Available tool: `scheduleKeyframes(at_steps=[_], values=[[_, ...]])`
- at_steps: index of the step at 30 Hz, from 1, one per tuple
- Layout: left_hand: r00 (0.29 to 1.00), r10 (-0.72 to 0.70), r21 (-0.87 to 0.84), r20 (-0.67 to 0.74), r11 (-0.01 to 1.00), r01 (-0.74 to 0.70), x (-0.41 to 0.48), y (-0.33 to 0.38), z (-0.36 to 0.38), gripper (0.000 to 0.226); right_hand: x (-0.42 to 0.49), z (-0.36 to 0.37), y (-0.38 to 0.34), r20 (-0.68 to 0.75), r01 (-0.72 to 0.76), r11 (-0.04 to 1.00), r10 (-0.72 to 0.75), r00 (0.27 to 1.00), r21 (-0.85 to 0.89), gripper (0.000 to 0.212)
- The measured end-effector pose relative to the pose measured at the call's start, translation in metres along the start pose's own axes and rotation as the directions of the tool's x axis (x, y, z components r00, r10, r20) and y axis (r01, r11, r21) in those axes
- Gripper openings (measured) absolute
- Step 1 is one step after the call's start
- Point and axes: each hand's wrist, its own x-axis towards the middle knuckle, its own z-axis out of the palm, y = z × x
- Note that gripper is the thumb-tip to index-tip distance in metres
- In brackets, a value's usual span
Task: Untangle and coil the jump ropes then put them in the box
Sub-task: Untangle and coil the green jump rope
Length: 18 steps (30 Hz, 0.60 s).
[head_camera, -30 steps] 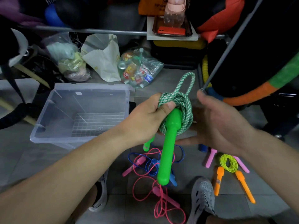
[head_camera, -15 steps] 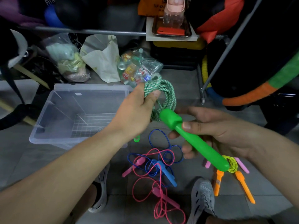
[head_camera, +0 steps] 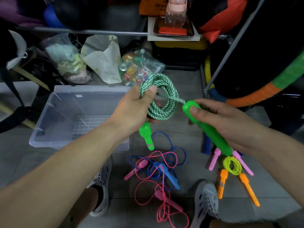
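My left hand (head_camera: 131, 111) grips a coil of green-and-white braided rope (head_camera: 162, 102) above the floor. One green handle (head_camera: 146, 135) hangs below that hand. My right hand (head_camera: 220, 119) holds the other green handle (head_camera: 209, 130), with a short stretch of rope running from it to the coil. The clear plastic box (head_camera: 49, 139) stands on the floor at the left, with no ropes in it. A tangle of blue and pink ropes (head_camera: 158, 168) lies on the floor below my hands.
A coiled yellow rope with orange handles (head_camera: 233, 167) and pink handles (head_camera: 214, 159) lie at the right by my shoe (head_camera: 205, 199). Plastic bags (head_camera: 139, 69) and a metal rack (head_camera: 92, 31) stand behind the box. A slanted pole (head_camera: 230, 46) rises at the right.
My right hand took the long green handle and pulled it out to the right of the coil. The left hand kept its hold on the coil, and the second handle now hangs in view.
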Motion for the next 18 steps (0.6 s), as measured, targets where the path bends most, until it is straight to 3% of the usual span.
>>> scheduleKeyframes(at_steps=[5, 10, 13, 18], values=[[0.999, -0.047, -0.006, -0.007, 0.999, 0.047, 0.001, 0.0, -0.004, 0.029, 0.016, -0.02, 0.003, -0.338, 0.028, 0.97, 0.056, 0.939, 0.241, 0.023], [0.982, -0.097, -0.002, 0.161, 0.995, 0.099, -0.01, 0.002, 0.006, 0.043, 0.025, -0.018, 0.015, -0.402, -0.004, 0.938, 0.153, 0.903, 0.347, 0.016], [0.949, -0.129, -0.13, 0.288, 0.976, 0.173, -0.021, 0.004, 0.016, 0.032, 0.027, -0.018, 0.015, -0.399, 0.04, 0.907, 0.144, 0.906, 0.419, 0.018], [0.934, -0.194, -0.126, 0.3, 0.963, 0.24, -0.025, -0.005, 0.027, 0.037, 0.028, -0.018, 0.012, -0.404, 0.107, 0.857, 0.124, 0.906, 0.504, 0.034]])
